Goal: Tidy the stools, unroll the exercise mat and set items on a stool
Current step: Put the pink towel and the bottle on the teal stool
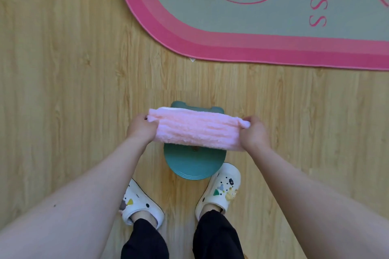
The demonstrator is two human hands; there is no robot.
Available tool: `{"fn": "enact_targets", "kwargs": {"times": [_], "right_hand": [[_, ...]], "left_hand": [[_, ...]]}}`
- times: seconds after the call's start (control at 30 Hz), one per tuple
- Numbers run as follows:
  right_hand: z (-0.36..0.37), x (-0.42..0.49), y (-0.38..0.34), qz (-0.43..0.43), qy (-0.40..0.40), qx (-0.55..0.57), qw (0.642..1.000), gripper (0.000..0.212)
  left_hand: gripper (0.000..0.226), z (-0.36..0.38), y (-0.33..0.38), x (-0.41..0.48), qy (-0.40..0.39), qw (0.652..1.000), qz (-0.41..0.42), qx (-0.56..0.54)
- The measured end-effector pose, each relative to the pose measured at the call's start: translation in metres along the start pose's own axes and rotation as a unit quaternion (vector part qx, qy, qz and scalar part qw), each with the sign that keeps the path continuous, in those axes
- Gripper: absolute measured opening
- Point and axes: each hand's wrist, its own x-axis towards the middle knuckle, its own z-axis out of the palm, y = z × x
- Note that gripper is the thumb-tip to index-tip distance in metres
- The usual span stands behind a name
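Between the left hand (141, 127) and the right hand (254, 132), each clenched on one end, a folded pink towel (194, 130) hangs over the teal stool (194, 164), apparently not yet set down. Beyond the hands the exercise mat (242, 33) already lies flat. No containers show.

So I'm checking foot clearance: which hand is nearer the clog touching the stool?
Right. The right hand is up and to the right of that clog; the left hand is farther, beyond the stool.
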Motion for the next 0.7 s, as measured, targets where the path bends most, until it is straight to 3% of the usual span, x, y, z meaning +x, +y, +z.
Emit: {"fn": "enact_targets", "kwargs": {"times": [0.13,0.27,0.37,0.53,0.7], "right_hand": [[0.006,0.000,-0.003,-0.003,-0.022,-0.022,1.000,0.055],[-0.006,-0.019,-0.016,-0.061,0.036,-0.050,0.996,0.066],[-0.021,-0.040,-0.030,-0.134,0.067,-0.107,0.983,0.062],[-0.037,-0.080,-0.060,-0.235,0.063,-0.185,0.952,0.052],[-0.046,-0.149,-0.106,-0.297,0.041,-0.171,0.939,0.040]], "left_hand": [[0.030,0.000,-0.005,0.001,-0.004,1.000,0.004,0.000],[0.054,-0.008,-0.002,-0.012,-0.020,0.998,0.007,-0.056],[0.064,-0.022,0.004,-0.029,0.021,0.998,0.053,-0.031],[0.060,-0.050,0.015,-0.070,0.045,0.973,0.204,0.101],[0.053,-0.095,0.027,-0.127,0.040,0.954,0.283,0.086]]}}
